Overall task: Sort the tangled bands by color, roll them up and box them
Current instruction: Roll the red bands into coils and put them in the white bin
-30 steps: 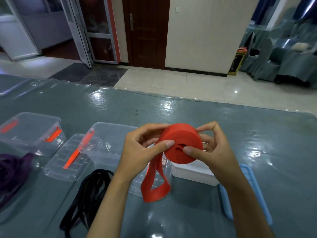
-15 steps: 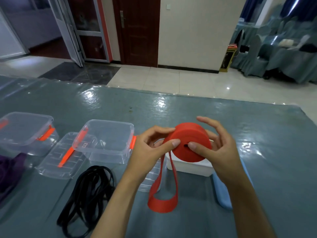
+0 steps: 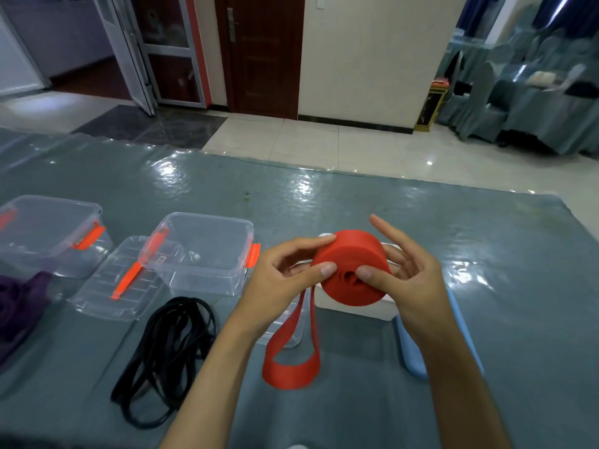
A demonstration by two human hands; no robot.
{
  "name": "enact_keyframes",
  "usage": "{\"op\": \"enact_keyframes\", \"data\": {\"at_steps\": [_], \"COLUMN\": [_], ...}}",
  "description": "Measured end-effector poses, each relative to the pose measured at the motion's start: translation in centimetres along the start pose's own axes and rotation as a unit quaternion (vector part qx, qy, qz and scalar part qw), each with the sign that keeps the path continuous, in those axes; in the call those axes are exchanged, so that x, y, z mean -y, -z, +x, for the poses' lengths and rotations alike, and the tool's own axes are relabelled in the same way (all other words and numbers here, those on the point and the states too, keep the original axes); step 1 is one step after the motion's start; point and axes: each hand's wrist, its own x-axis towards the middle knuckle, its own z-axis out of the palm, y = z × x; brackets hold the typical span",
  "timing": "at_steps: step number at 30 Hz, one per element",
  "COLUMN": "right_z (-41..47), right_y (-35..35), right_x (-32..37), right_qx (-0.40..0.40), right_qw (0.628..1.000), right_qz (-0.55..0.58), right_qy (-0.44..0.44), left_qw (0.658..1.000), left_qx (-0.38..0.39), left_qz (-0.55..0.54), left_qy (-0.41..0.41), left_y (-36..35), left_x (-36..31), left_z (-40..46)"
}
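Holding red band roll [image 3: 351,268] — both hands.

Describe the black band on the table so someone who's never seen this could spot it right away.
On the grey-green table, look near the front edge, left of the person's left hand. The black band lies loose in tangled loops before an open clear plastic box, unlike the rolled red band and purple band.

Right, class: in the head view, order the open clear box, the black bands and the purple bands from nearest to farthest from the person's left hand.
From the left hand:
1. open clear box, just to its left.
2. black bands, lower left, on the table.
3. purple bands, at the far left edge.
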Motion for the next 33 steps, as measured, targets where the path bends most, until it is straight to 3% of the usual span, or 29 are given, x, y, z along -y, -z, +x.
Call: {"op": "enact_keyframes", "data": {"at_steps": [5, 8, 14, 19, 26, 29, 33], "right_z": [0.0, -0.2, -0.4, -0.8, -1.2, -0.7, -0.4], "right_y": [-0.2, -0.4, -1.1, -0.3, -0.8, -0.6, -0.2], "right_x": [-0.3, 0.1, 0.3, 1.5, 1.0, 0.2, -0.1], "right_qx": [0.043, 0.022, 0.006, 0.104, 0.028, 0.066, 0.125], "right_qw": [0.998, 0.999, 0.999, 0.994, 0.998, 0.997, 0.991], "right_qz": [0.014, -0.002, 0.044, 0.012, 0.035, 0.04, -0.035], "right_qy": [-0.033, -0.023, -0.002, -0.002, 0.041, 0.012, -0.02], "left_qw": [0.999, 0.999, 1.0, 0.995, 0.996, 0.997, 0.998], "left_qx": [-0.026, -0.046, -0.008, -0.082, -0.009, -0.033, -0.051], "left_qz": [0.005, 0.004, 0.019, -0.023, -0.082, -0.075, -0.04], "left_qy": [-0.019, -0.015, -0.011, -0.047, -0.026, -0.006, -0.003], "left_y": [0.2, 0.0, 0.6, 1.1, 1.4, 1.7, 1.5], "left_x": [-0.7, -0.7, -0.7, -0.8, 0.2, 0.2, 0.5], "left_z": [-0.6, -1.0, -0.9, -0.9, -1.1, -1.3, -1.2]}}
